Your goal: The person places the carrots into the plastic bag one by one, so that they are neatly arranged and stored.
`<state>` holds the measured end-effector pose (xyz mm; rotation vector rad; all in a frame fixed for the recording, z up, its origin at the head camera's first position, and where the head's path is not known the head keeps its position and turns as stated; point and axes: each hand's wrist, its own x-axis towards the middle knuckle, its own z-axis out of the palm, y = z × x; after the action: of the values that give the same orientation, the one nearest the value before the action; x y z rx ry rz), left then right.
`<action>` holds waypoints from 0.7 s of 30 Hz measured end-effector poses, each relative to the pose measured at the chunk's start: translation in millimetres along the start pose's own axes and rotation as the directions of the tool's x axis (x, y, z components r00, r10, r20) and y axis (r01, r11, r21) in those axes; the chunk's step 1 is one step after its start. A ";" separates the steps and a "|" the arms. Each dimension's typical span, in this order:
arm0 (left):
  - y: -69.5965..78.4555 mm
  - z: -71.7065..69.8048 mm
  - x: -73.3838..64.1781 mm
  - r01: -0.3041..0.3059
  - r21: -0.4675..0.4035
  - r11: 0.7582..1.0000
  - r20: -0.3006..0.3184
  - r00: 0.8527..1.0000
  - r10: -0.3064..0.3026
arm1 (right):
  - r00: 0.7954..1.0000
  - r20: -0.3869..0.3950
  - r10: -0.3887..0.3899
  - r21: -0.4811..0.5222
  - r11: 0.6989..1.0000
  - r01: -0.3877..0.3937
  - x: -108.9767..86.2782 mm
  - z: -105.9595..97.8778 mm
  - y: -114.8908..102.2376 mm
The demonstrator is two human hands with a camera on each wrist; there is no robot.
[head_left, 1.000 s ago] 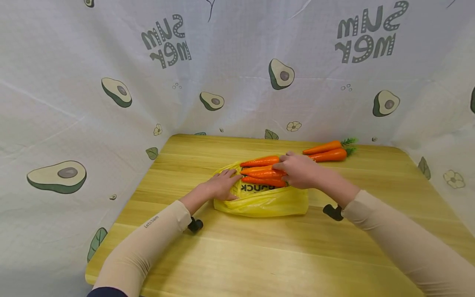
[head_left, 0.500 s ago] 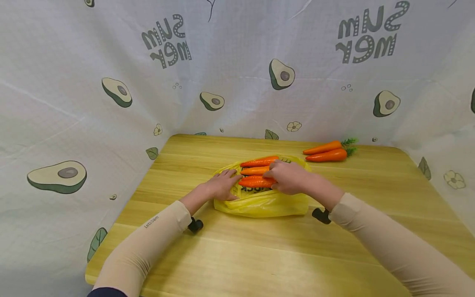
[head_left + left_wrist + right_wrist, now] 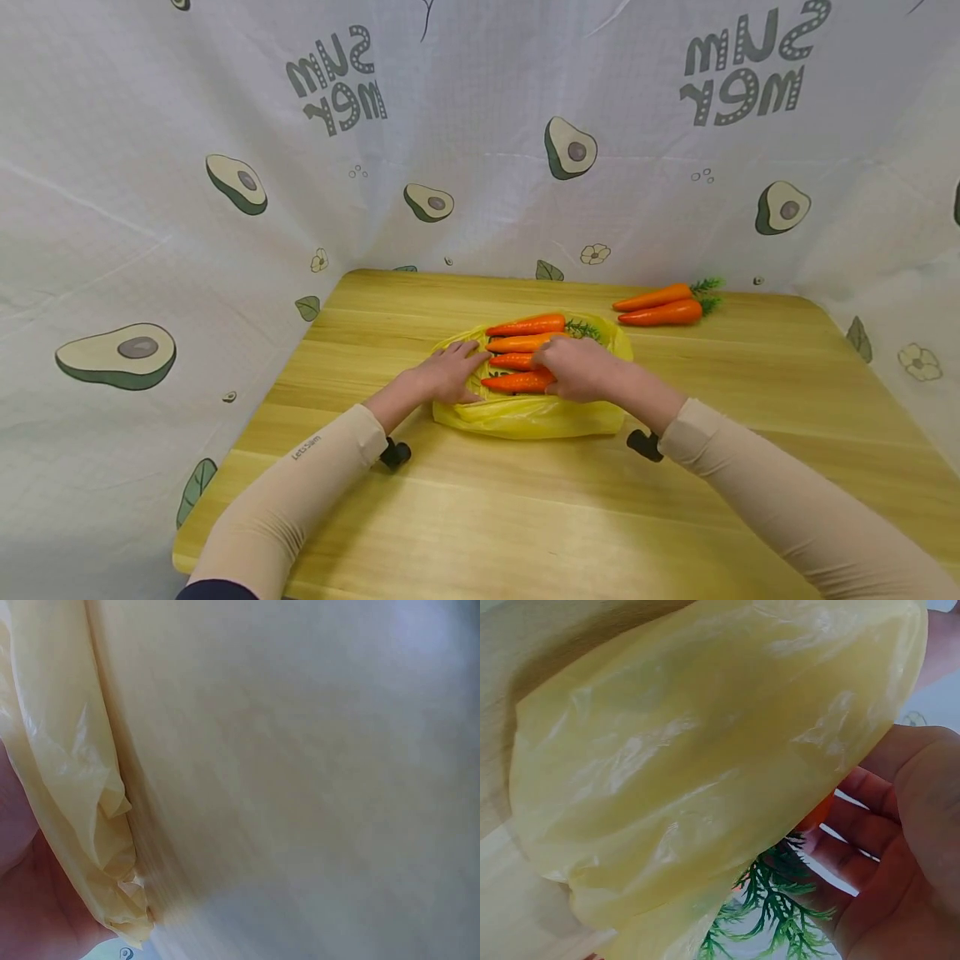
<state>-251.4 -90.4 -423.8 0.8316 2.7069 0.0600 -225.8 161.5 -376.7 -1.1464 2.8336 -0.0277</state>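
Several orange carrots lie side by side, tips to the left, in a yellow plastic bag (image 3: 540, 421) in the head view. My left hand (image 3: 450, 372) rests at the bag's left end with fingers spread, fingertips close to the carrot tips. In the left wrist view, part of the left hand (image 3: 30, 892) shows behind the bag's crumpled edge (image 3: 67, 750). My right hand (image 3: 581, 367) grips the nearest carrot (image 3: 517, 382), its fingers reaching over the carrot behind. Green carrot leaves (image 3: 780, 892) hang below the right hand's fingers (image 3: 855, 821) in the right wrist view.
Two more carrots (image 3: 660, 314) with green tops lie at the back right of the wooden table (image 3: 525, 517). A white curtain (image 3: 480, 108) with avocado prints hangs behind the table and along its sides.
My right hand has moved slightly left and toward me with the nearest carrot, setting it lower in the bag. The carrot behind it now shows. My left hand stays in place.
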 end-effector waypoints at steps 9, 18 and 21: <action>0.0 -2.0 -1.1 -0.010 -0.001 1.000 0.000 1.000 0.010 | 0.996 -0.058 0.064 -0.083 0.994 -0.068 -11.6 4.5 0.2; 1.3 -3.1 -0.9 -0.001 0.015 1.000 0.006 1.000 0.001 | 0.988 -0.085 0.125 -0.118 0.984 -0.135 -18.3 11.0 7.3; 1.9 -3.4 -0.8 -0.001 0.008 1.000 0.011 1.000 0.001 | 0.986 -0.078 0.147 -0.059 0.987 -0.151 -20.3 12.5 10.3</action>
<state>-250.8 -89.1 -420.1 0.8327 2.6983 0.0442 -217.3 183.2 -388.2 -0.9597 2.9976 0.0322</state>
